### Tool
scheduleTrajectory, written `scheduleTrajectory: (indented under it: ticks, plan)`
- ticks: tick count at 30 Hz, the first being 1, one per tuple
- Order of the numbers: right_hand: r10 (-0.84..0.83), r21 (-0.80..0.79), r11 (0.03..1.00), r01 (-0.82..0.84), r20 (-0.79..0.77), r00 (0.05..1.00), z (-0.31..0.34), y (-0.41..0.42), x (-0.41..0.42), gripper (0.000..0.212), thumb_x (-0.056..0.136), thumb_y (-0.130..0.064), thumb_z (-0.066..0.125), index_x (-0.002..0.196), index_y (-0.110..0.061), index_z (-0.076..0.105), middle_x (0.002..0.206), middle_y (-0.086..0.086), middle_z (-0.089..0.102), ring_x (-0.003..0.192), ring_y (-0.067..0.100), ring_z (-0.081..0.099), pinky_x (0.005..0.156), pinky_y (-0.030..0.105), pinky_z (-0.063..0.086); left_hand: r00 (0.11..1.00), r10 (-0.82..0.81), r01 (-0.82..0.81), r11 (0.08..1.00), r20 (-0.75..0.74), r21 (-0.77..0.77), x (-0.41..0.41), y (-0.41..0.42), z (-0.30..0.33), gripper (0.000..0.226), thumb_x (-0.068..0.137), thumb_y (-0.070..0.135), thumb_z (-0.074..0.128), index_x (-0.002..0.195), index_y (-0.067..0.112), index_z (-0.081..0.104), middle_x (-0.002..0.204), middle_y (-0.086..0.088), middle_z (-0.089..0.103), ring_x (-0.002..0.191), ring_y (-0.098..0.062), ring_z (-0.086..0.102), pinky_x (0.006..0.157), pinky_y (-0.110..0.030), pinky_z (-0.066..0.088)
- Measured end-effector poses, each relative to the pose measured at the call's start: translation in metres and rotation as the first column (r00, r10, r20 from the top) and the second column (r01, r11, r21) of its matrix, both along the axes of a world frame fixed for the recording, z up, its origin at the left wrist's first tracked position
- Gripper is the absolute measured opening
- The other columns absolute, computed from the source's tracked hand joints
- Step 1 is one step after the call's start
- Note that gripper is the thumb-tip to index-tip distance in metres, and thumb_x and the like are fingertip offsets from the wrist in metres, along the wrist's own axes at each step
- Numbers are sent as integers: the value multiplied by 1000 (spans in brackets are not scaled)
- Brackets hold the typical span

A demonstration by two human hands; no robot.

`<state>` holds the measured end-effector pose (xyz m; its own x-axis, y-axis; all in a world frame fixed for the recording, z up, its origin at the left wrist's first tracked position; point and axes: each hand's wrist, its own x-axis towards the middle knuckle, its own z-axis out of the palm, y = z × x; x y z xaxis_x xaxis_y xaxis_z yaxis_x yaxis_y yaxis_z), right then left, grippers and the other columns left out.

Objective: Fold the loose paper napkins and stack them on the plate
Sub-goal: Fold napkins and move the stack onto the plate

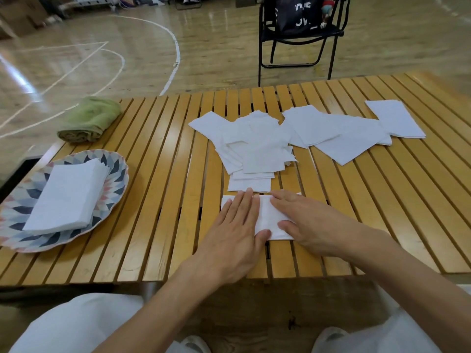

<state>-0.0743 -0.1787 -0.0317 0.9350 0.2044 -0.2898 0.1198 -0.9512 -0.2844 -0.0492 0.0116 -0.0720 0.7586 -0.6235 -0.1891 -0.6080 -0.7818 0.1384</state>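
A white paper napkin (267, 217) lies flat near the table's front edge. My left hand (237, 230) presses on its left part with straight fingers. My right hand (305, 222) lies flat on its right part, fingers straight and pointing left. Behind them several loose white napkins (260, 146) lie in an overlapping heap, with more napkins (351, 131) spread to the right. At the left stands a patterned plate (112, 189) that carries a stack of folded napkins (68, 197).
A rolled green towel (89, 121) lies at the back left of the slatted wooden table (158, 200). A black folding chair (298, 34) with a bag on it stands beyond the table's far edge. My knees show below the front edge.
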Motion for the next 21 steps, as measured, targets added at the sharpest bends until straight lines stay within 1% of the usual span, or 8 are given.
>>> scheduleTrajectory:
  ticks: [4, 9, 11, 13, 15, 16, 18, 21]
  plan:
    - [-1, -33, 999, 1, -2, 1000, 1, 2, 0, 60, 107, -30, 42, 160, -21, 15, 169, -8, 5, 154, 9, 8, 122, 27, 14, 1000, -2, 2, 1000, 1, -8, 0, -1, -2, 67, 101, 55, 2, 149, 18, -27, 158, -1, -34, 144, -11, -34, 122, -34, -16]
    - [-9, -44, 999, 8, -11, 1000, 5, 5, 1, 60, 107, -28, 42, 160, -19, 15, 169, -7, 6, 154, 10, 8, 122, 28, 15, 1000, 4, -4, 1000, -16, -2, 1, -2, -1, 67, 102, 54, 3, 150, 18, -27, 157, -1, -36, 144, -12, -35, 122, -35, -15]
    - [-25, -39, 999, 25, -5, 1000, 5, 6, 2, 58, 107, -30, 43, 159, -20, 20, 168, -6, 12, 153, 11, 15, 121, 29, 18, 1000, -1, 1, 1000, -26, -5, 1, -2, -1, 67, 102, 54, 3, 150, 18, -27, 157, 0, -36, 144, -12, -35, 122, -35, -15]
    - [-82, -12, 997, 83, 28, 996, 5, 8, 4, 49, 106, -32, 44, 153, -21, 35, 161, -5, 34, 144, 14, 35, 115, 30, 31, 999, 1, -2, 1000, -43, -24, 1, -1, 3, 66, 103, 52, 6, 153, 19, -22, 160, 1, -31, 145, -11, -32, 122, -33, -14]
    - [-171, 36, 985, 168, 102, 980, 7, 7, 9, 32, 105, -31, 45, 134, -23, 55, 134, -3, 59, 117, 14, 55, 99, 29, 47, 999, 25, -28, 994, -27, -104, 3, -3, 10, 61, 106, 46, 15, 159, 20, -2, 166, 2, -11, 152, -12, -14, 124, -30, -6]
    - [-214, 71, 976, 206, 136, 967, 10, 7, 12, 27, 104, -29, 46, 126, -21, 60, 124, -2, 64, 108, 15, 59, 93, 31, 50, 999, 53, -51, 983, 3, -174, 6, -4, 16, 55, 107, 40, 22, 158, 21, 15, 167, 2, 5, 153, -13, 1, 124, -29, 4]
    - [-283, 157, 954, 256, 193, 939, 14, 4, 19, 27, 104, -24, 46, 124, -18, 63, 119, -1, 66, 106, 17, 61, 90, 33, 52, 987, 148, -118, 938, 69, -325, 16, -10, 25, 43, 105, 30, 37, 147, 23, 42, 158, 4, 33, 146, -14, 28, 120, -31, 23]
    - [-343, 220, 930, 293, 247, 906, 18, -3, 30, 28, 104, -22, 46, 126, -18, 62, 125, -1, 65, 110, 17, 60, 90, 30, 49, 951, 307, -250, 844, 44, -475, 50, -27, 36, 33, 100, 23, 49, 133, 19, 56, 137, 0, 53, 126, -18, 50, 106, -35, 42]
